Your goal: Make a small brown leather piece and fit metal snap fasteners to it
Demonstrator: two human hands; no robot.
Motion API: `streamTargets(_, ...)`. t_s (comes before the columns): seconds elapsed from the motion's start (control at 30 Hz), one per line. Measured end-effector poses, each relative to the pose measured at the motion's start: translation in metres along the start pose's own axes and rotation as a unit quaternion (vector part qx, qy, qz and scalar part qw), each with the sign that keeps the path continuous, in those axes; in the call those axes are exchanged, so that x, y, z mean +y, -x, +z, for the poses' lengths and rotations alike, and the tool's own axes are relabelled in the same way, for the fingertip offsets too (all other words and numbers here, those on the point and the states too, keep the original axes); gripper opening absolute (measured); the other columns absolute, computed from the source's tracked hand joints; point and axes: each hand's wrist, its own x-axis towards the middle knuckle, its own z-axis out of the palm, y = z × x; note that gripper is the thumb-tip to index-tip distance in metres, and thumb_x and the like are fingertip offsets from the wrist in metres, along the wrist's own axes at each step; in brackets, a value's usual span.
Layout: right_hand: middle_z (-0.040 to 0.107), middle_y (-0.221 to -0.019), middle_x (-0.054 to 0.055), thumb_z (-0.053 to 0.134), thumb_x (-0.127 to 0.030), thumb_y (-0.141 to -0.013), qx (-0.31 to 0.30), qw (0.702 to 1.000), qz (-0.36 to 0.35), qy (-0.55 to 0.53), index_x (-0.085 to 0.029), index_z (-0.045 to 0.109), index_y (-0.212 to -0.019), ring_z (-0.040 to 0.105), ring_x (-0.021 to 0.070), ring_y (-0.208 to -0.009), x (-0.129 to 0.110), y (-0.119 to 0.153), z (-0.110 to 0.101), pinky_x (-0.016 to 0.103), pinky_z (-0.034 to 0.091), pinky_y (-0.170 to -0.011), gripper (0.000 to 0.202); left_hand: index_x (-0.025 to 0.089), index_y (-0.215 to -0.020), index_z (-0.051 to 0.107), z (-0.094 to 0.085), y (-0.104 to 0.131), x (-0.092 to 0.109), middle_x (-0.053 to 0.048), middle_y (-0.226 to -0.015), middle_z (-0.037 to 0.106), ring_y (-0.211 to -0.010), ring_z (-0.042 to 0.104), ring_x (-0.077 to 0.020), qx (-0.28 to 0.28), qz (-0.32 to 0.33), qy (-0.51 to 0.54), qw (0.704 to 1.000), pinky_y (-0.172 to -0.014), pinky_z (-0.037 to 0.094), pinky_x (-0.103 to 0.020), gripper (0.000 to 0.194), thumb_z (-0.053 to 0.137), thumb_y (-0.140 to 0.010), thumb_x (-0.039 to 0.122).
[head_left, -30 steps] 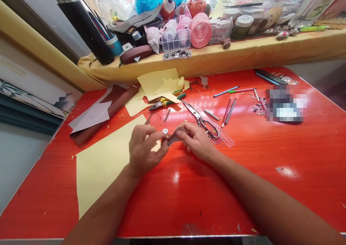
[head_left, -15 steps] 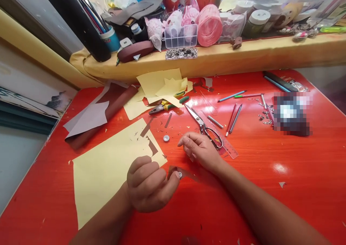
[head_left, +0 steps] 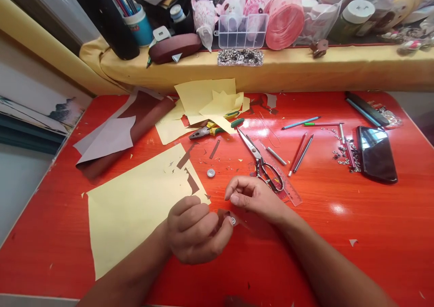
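Observation:
In the head view my left hand [head_left: 198, 230] is closed, its thumb and forefinger pinching a small brown leather piece [head_left: 222, 213]. A round metal snap button [head_left: 233, 221] shows at the tip of its thumb. Most of the leather is hidden behind the fingers. Just to the right, my right hand [head_left: 252, 196] hovers with loosely curled fingers, a gap between thumb and forefinger, and nothing visible in it. Beyond both hands a round grey metal disc [head_left: 210, 173] lies on the red table [head_left: 271, 275]. Scissors [head_left: 259, 158] lie behind my right hand, partly over a clear ruler [head_left: 291, 191].
Yellow paper [head_left: 135, 207] with brown scraps lies at left, beside rolled brown leather [head_left: 145, 126]. Pliers [head_left: 213, 129] rest by cut paper. Pens [head_left: 303, 153], loose snap parts [head_left: 344, 155] and a phone [head_left: 377, 154] are at right. A cluttered ledge [head_left: 162, 74] borders the back.
The view has shifted slightly. My right hand's fingers have curled more, and my hands are closer together. My left hand keeps its pinch on the leather piece.

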Motion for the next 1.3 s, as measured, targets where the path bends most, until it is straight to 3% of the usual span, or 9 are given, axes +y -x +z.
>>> streamTargets(0.23,0.062,-0.065,-0.003,0.083,-0.060,-0.084,-0.050,0.997,0.045,-0.028,-0.018,0.065,-0.093,0.052,0.0107,-0.054,0.004,0.000,0.000,0.024,0.040,-0.054,0.046,0.027,-0.078,0.072,0.004,0.003,-0.001,0.003,-0.070,0.058,-0.063,0.057,-0.0119,-0.016,-0.001,0.029,0.999,-0.059,0.049,-0.031,0.021,0.074,-0.080,0.006)
streamTargets(0.5,0.059,-0.068,-0.003,0.087,-0.056,-0.082,-0.049,0.998,0.036,-0.032,-0.015,0.067,-0.092,0.049,0.0090,-0.060,0.002,-0.001,-0.002,0.022,0.037,-0.057,0.047,0.018,-0.082,0.072,0.014,0.003,-0.001,0.000,-0.080,0.055,-0.070,0.053,-0.0130,0.020,-0.017,0.070,0.997,-0.059,0.041,-0.032,0.023,0.063,-0.082,-0.002)
streamTargets(0.73,0.057,-0.068,-0.004,0.088,-0.054,-0.081,-0.052,0.997,0.035,-0.037,-0.014,0.067,-0.091,0.047,0.0083,-0.061,0.004,-0.004,0.000,0.022,0.036,-0.058,0.046,0.018,-0.083,0.074,0.014,0.005,0.001,-0.001,-0.084,0.056,-0.073,0.054,-0.0134,0.011,-0.020,0.086,0.996,-0.064,0.044,-0.033,0.020,0.066,-0.082,-0.001)
streamTargets(1.0,0.064,-0.068,-0.001,0.084,-0.056,-0.084,-0.061,0.996,0.042,-0.042,-0.015,0.066,-0.092,0.055,0.0103,-0.060,0.004,-0.003,0.005,0.023,0.041,-0.058,0.046,0.019,-0.082,0.074,0.015,0.002,0.005,0.000,-0.080,0.060,-0.073,0.057,-0.0132,0.003,-0.018,0.094,0.995,-0.064,0.047,-0.033,0.020,0.065,-0.082,0.000)
streamTargets(1.2,0.052,-0.064,-0.007,0.085,-0.057,-0.084,-0.012,0.998,0.019,-0.055,-0.015,0.067,-0.091,0.042,0.0069,-0.056,0.002,-0.002,-0.002,0.021,0.033,-0.053,0.046,0.016,-0.086,0.073,0.014,0.002,0.000,0.000,-0.078,0.061,-0.071,0.054,-0.0134,-0.002,-0.033,0.089,0.996,-0.060,0.043,-0.032,0.020,0.065,-0.085,-0.002)
streamTargets(1.3,0.055,-0.066,-0.005,0.086,-0.056,-0.083,-0.033,0.998,0.019,-0.049,-0.015,0.068,-0.092,0.044,0.0079,-0.058,0.002,-0.002,-0.003,0.022,0.033,-0.054,0.046,0.016,-0.086,0.073,0.013,0.002,-0.001,-0.001,-0.078,0.062,-0.070,0.054,-0.0138,0.000,-0.036,0.082,0.996,-0.059,0.043,-0.033,0.020,0.065,-0.085,-0.002)
